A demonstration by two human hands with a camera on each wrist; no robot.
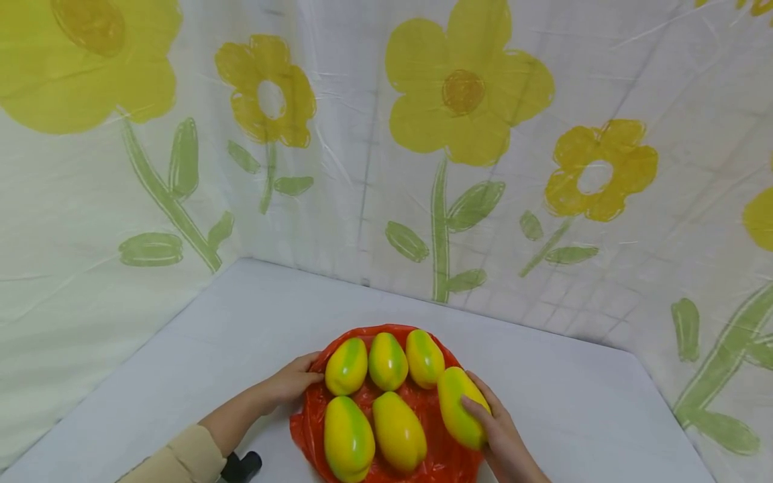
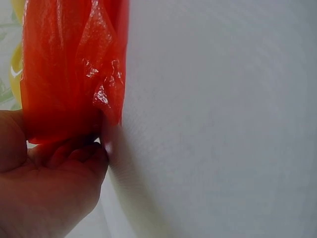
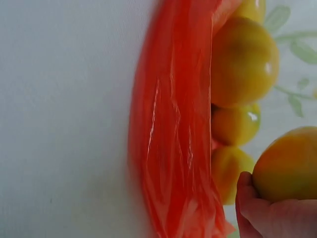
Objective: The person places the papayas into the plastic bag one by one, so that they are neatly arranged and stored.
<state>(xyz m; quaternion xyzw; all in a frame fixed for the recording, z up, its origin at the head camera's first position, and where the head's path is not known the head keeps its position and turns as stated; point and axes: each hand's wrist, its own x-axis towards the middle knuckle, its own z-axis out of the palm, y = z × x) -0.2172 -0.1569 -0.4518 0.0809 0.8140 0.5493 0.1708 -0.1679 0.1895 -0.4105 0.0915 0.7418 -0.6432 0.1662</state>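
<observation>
My right hand (image 1: pixel 504 429) grips a glossy yellow-green fruit (image 1: pixel 459 406), shaped like a papaya or mango, over the right side of a round holder wrapped in a red plastic bag (image 1: pixel 302 429). From the right wrist view, the held fruit (image 3: pixel 290 166) is raised above the red rim, thumb and fingers around it. On the left, my left hand (image 1: pixel 292 382) holds the holder's edge; in the left wrist view its fingers curl under the red plastic (image 2: pixel 64 74). Inside lie several similar fruits, among them one at back left (image 1: pixel 347 366) and one at front left (image 1: pixel 348 439).
A white table (image 1: pixel 266 302) lies under the holder, with a flower-printed curtain (image 1: pixel 344 201) behind it. A small black object (image 1: pixel 244 466) sits by the left forearm at the near edge of the view.
</observation>
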